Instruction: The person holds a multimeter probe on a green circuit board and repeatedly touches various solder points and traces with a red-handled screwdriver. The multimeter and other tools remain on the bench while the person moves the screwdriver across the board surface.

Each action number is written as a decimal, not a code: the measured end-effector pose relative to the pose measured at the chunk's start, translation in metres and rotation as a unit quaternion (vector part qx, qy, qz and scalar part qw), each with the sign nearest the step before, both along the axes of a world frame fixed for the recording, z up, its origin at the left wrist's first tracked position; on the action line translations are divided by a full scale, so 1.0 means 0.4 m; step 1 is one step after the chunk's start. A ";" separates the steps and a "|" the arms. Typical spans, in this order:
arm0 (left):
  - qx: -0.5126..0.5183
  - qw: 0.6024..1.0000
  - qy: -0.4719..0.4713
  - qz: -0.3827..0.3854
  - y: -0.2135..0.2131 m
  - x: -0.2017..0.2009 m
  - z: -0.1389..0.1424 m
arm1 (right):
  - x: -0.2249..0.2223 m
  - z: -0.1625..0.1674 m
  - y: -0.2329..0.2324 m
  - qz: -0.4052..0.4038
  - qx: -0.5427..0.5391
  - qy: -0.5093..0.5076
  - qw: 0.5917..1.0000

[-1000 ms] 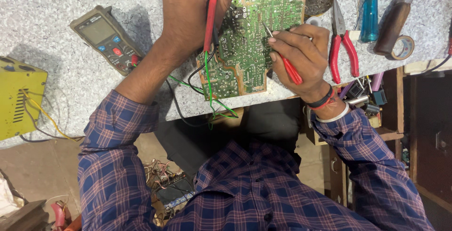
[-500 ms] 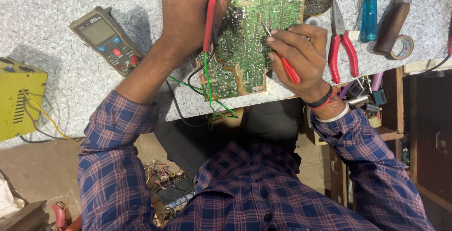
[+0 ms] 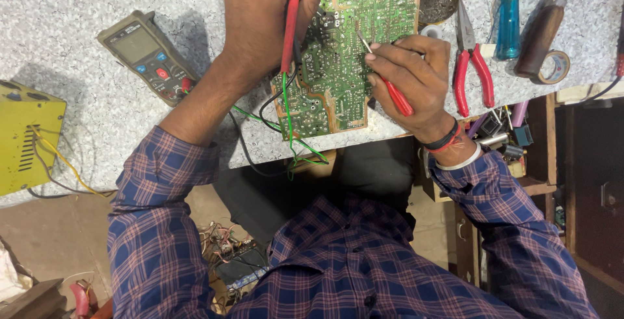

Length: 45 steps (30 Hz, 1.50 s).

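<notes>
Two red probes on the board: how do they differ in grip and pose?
The left hand wraps the long red probe, which runs nearly straight up the picture along the circuit board edge. The right hand pinches the shorter red probe like a pen, slanted, its bare metal tip on the board's middle. Both are red and touch the green board.

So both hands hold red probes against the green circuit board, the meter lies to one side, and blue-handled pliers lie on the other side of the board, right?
Not quite: the pliers have red handles, not blue, as the head view shows. The blue thing beyond them is a screwdriver handle. The rest holds: the left hand and right hand each hold a red probe on the green circuit board, with the meter off to the side.
</notes>
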<state>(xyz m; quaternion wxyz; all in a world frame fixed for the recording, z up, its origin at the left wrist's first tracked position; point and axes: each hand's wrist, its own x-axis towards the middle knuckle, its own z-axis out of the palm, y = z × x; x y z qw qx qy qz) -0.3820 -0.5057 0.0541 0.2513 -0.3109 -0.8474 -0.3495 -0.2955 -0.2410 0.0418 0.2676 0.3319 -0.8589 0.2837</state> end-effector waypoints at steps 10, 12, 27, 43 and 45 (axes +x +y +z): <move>-0.010 1.000 0.007 0.003 -0.002 -0.001 -0.001 | 0.001 -0.007 0.004 -0.007 -0.031 0.010 0.999; -0.012 1.000 0.002 0.003 -0.002 -0.003 -0.003 | 0.002 -0.009 0.010 -0.007 -0.037 0.009 0.999; -0.052 0.998 0.030 0.020 0.010 -0.007 0.019 | -0.004 -0.009 0.009 0.024 -0.030 0.034 0.999; -0.184 0.955 0.126 -0.194 0.022 0.012 0.029 | -0.020 -0.005 0.004 0.051 -0.008 0.042 0.998; -0.188 0.957 0.113 -0.189 0.023 0.011 0.029 | -0.020 -0.006 0.006 0.050 -0.007 0.045 0.998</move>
